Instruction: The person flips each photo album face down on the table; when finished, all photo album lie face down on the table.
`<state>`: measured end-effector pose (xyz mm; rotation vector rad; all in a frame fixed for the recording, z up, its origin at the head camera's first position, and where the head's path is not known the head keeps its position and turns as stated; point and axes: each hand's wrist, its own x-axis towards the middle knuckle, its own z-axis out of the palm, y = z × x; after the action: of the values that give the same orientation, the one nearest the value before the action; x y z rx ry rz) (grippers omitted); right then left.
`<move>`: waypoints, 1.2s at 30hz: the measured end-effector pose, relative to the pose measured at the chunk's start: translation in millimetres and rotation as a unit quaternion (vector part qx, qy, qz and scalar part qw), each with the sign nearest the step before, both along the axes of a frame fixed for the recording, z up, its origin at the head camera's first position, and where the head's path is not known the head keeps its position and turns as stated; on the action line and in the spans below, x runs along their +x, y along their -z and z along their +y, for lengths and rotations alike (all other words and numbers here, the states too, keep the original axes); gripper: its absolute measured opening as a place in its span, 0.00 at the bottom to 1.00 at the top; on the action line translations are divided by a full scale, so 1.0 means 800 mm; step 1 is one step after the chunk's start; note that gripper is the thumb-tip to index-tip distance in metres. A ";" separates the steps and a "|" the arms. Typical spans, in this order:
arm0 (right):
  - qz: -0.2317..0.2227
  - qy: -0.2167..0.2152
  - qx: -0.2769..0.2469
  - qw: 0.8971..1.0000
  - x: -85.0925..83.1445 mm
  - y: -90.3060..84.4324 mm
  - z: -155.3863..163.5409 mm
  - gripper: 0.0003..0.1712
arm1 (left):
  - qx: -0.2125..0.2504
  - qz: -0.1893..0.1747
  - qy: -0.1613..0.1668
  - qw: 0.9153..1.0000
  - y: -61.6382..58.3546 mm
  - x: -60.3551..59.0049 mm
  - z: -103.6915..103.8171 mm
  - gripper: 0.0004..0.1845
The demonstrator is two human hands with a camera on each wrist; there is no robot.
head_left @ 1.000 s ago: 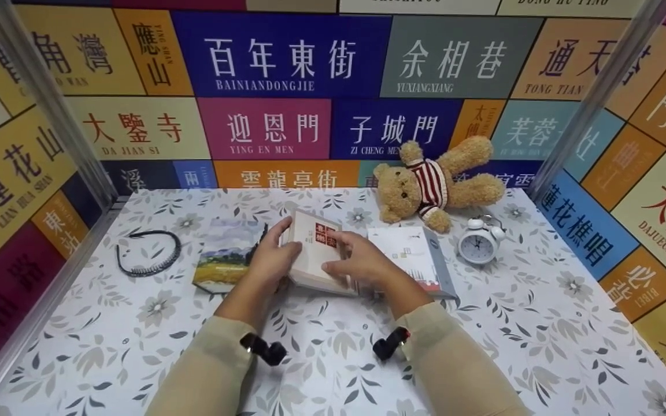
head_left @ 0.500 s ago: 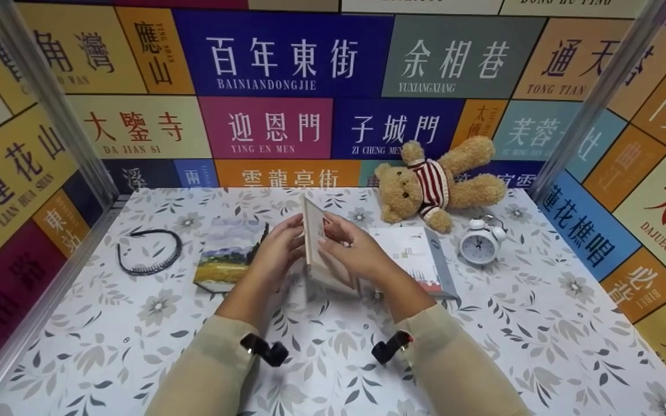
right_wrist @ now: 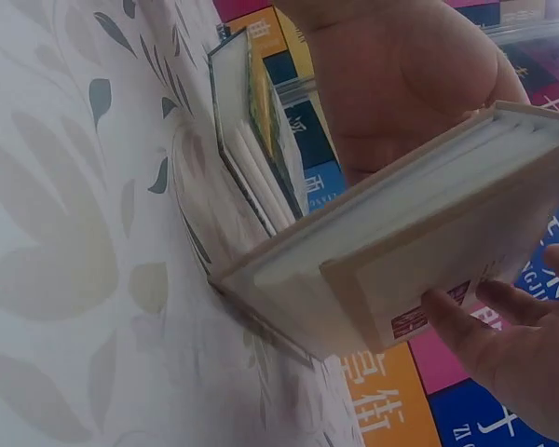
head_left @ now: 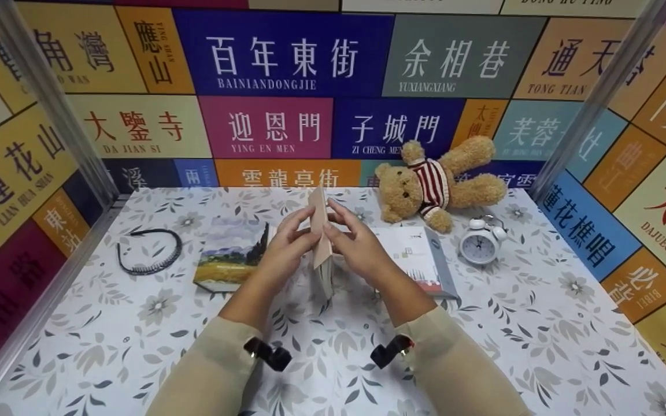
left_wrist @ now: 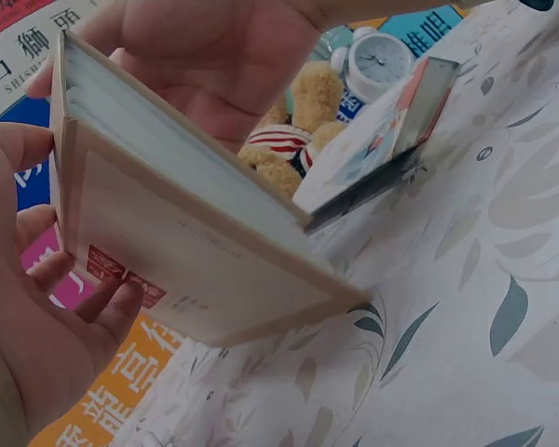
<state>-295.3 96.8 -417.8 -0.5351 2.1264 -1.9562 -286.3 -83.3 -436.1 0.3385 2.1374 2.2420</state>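
Sign-covered walls (head_left: 287, 124) stand behind the leafy worktop (head_left: 333, 370). My left hand (head_left: 285, 249) and right hand (head_left: 362, 248) grip a beige book (head_left: 321, 251) between them; tilted face-up a second ago, it now stands on edge, leaving both covers reachable. Its lower corner perhaps touches the worktop. Either side lie a landscape book (head_left: 232, 254) and a white book (head_left: 411, 254); I see no container.

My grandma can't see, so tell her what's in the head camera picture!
A left hand and a right hand hold a beige book upright at a flowery table. To the left lie a painted-cover book and black headband; to the right, a white book, teddy bear and white alarm clock.
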 end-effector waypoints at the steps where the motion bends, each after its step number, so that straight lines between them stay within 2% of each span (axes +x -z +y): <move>1: -0.001 0.004 -0.007 1.000 0.000 0.001 -0.001 0.35 | -0.004 0.003 -0.001 1.000 0.000 0.000 0.001 0.28; 8: -0.001 0.018 -0.026 1.000 -0.003 0.009 -0.003 0.33 | -0.015 -0.014 -0.012 1.000 0.003 -0.001 0.001 0.28; 15: -0.002 0.050 0.004 0.999 -0.007 0.014 0.000 0.31 | -0.010 -0.025 -0.013 1.000 0.006 -0.002 -0.001 0.31; 19: -0.017 0.046 0.003 0.999 -0.009 0.014 0.003 0.32 | -0.010 -0.034 -0.015 0.999 0.009 -0.003 -0.002 0.31; 21: -0.027 0.045 0.004 0.999 -0.009 0.011 0.004 0.32 | -0.013 -0.040 -0.020 0.999 0.010 -0.004 -0.002 0.29; 25: -0.029 0.061 0.036 0.997 0.002 -0.009 0.005 0.34 | -0.029 -0.062 -0.032 0.997 0.011 -0.005 -0.003 0.25; 26: -0.026 0.066 0.046 0.996 0.005 -0.014 0.005 0.34 | -0.035 -0.067 -0.029 0.997 0.007 -0.003 -0.003 0.24; 30: -0.006 0.101 0.068 0.993 -0.005 0.000 0.005 0.34 | -0.062 -0.070 -0.015 0.996 0.012 -0.005 -0.005 0.24; 32: 0.008 0.117 0.064 0.991 -0.015 0.013 0.006 0.33 | -0.075 -0.070 -0.003 0.995 0.016 -0.005 -0.006 0.25; 33: 0.015 0.124 0.059 0.990 -0.020 0.021 0.007 0.32 | -0.080 -0.068 0.000 0.994 0.023 -0.008 -0.006 0.26; 36: 0.040 0.139 0.054 0.988 -0.023 0.027 0.009 0.31 | -0.094 -0.071 0.021 0.993 0.028 -0.009 -0.007 0.29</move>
<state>-313.9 104.2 -439.4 -0.3145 2.4561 -1.9683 -293.2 -89.0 -458.8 0.2088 2.2211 1.9584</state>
